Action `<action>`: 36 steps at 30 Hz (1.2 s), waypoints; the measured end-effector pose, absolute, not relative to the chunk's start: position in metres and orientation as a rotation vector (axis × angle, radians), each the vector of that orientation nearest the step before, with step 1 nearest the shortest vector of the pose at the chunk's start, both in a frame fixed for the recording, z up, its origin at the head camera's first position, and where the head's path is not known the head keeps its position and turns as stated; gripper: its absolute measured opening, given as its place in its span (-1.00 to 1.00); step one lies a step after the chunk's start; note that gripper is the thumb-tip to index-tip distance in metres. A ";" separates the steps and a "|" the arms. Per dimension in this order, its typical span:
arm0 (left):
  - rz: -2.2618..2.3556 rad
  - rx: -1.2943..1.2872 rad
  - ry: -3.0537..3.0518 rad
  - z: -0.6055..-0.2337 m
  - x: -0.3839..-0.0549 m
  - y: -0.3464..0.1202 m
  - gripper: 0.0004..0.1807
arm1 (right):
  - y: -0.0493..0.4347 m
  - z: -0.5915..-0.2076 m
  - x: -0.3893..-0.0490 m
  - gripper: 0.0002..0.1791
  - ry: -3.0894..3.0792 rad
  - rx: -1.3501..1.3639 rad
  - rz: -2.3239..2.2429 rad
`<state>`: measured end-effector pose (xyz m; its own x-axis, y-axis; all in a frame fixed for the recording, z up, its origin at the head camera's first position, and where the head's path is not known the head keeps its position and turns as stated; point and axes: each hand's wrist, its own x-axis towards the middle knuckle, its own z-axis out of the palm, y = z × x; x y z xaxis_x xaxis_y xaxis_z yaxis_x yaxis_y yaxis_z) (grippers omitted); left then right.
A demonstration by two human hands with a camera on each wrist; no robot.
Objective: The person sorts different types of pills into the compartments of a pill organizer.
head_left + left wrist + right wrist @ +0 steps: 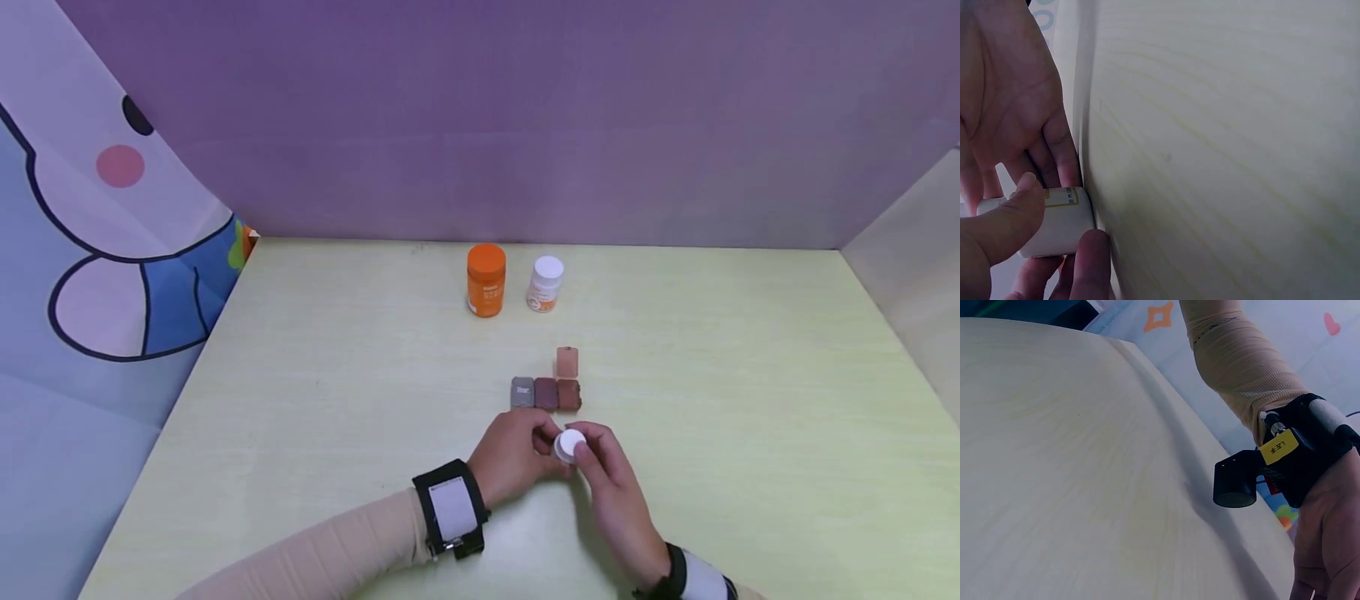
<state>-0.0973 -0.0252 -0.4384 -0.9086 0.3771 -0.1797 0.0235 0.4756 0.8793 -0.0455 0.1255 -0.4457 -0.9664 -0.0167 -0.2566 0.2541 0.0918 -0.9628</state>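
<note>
A small white bottle [1063,228] with printing on its label is upright, its base right at the table. The thumb and fingers of my left hand [517,450] grip its body from the left. From the other side my right hand [618,492] has its thumb and fingers at the white cap [572,442]. The right wrist view catches only part of my left hand [1335,519], and the bottle is outside it. Just beyond the hands, several small blocks lie together: a grey block [522,392], a dark purple one [546,393], a brown one [569,394] and a pinkish one [567,362].
Farther back on the pale wooden table [337,358] stand an orange bottle [486,282] and a white bottle [545,285] with a white cap. A purple backdrop [525,125] rises behind the table's far edge. Black straps hold a camera on each wrist.
</note>
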 end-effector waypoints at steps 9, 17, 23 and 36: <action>1.410 0.355 2.392 -0.438 -0.096 -0.025 -0.81 | 0.124 -0.446 -0.047 -0.62 2.151 0.294 -1.948; 1.413 0.354 2.402 -0.439 -0.097 -0.024 -0.79 | 0.125 -0.444 -0.048 -0.72 2.152 0.261 -1.954; 1.404 0.349 2.393 -0.438 -0.097 -0.024 -0.77 | 0.126 -0.444 -0.048 -0.63 2.125 0.252 -1.980; 1.412 0.358 2.389 -0.439 -0.097 -0.025 -0.77 | 0.125 -0.442 -0.048 -0.73 2.136 0.262 -1.944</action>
<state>-0.0972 -0.0247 -0.4391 -0.9100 0.3817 -0.1620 0.0421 0.4737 0.8797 -0.0481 0.1255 -0.4420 -0.9548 -0.0293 -0.2958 0.2918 0.0983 -0.9514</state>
